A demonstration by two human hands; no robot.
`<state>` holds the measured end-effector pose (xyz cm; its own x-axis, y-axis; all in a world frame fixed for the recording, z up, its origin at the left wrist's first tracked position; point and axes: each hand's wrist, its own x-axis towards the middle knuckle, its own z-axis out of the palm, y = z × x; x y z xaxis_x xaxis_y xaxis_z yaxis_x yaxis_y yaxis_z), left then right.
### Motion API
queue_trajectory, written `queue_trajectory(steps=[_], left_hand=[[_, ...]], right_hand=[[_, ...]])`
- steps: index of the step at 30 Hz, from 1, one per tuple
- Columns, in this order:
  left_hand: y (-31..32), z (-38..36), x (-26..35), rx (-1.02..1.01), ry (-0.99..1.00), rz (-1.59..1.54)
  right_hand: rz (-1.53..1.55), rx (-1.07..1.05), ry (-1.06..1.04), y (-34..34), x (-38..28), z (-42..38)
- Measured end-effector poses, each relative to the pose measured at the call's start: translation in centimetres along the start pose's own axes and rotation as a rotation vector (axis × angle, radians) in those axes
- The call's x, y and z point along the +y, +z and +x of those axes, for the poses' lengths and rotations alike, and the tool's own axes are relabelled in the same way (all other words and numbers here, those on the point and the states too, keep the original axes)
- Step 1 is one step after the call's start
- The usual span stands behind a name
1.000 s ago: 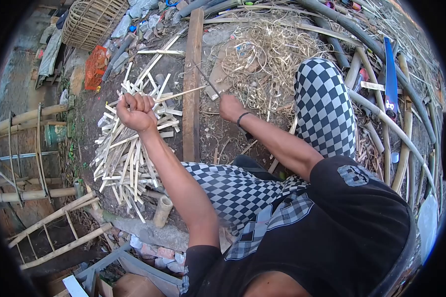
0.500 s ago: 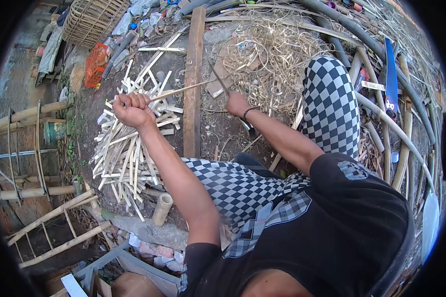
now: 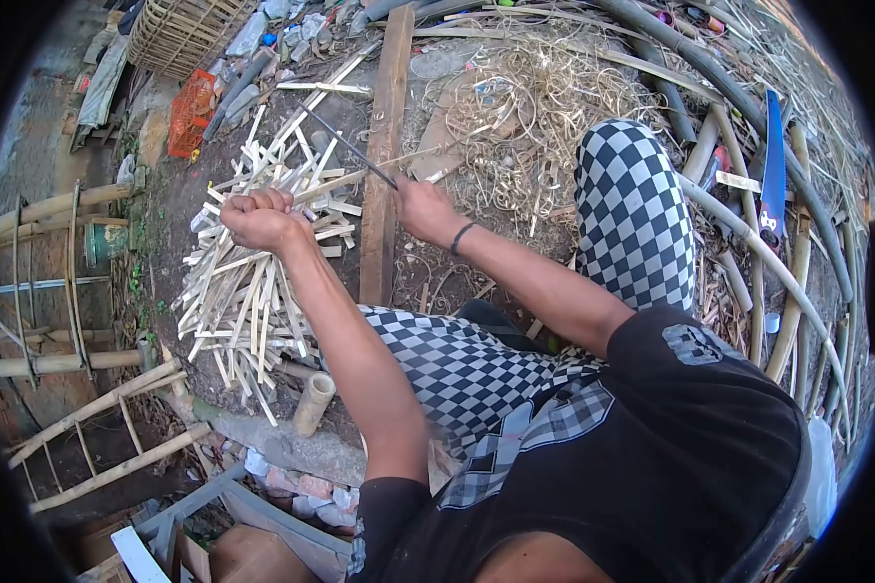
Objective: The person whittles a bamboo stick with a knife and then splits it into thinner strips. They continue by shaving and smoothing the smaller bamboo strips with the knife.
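Note:
My left hand (image 3: 260, 222) is closed in a fist around one end of a thin bamboo strip (image 3: 335, 183). The strip reaches to the right across a wooden plank (image 3: 379, 248). In my right hand (image 3: 426, 210) is a long, narrow-bladed knife (image 3: 345, 145), its blade pointing up and left and crossing over the strip close to the hand. Below and around my left fist lies a loose pile of pale split bamboo sticks (image 3: 253, 311). Beyond my right hand, a heap of curled bamboo shavings (image 3: 535, 121) covers the ground.
A blue-bladed saw (image 3: 772, 170) rests on bamboo poles (image 3: 797, 243) to the right. A short bamboo tube (image 3: 313, 403) stands near my left forearm. At the upper left are an orange crate (image 3: 192, 115) and a woven basket (image 3: 185, 37). A bamboo ladder (image 3: 112, 428) lies lower left.
My right hand has moved left toward my left fist, and the knife blade has swung left across the strip. My left hand stays nearly in place, holding the strip.

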<state>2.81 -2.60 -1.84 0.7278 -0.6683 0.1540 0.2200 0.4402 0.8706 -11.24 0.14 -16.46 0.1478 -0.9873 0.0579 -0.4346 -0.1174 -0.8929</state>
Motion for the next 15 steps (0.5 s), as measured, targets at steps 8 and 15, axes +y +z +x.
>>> queue_trajectory(steps=[8, 15], left_hand=[[-0.2, -0.4, -0.1, -0.115, -0.04, 0.027], [-2.2, 1.9, -0.6, -0.211, -0.085, -0.029]], right_hand=[[-0.148, -0.11, -0.007, -1.7, -2.7, -1.6], [-0.238, -0.112, 0.049, -1.2, -0.7, 0.1]])
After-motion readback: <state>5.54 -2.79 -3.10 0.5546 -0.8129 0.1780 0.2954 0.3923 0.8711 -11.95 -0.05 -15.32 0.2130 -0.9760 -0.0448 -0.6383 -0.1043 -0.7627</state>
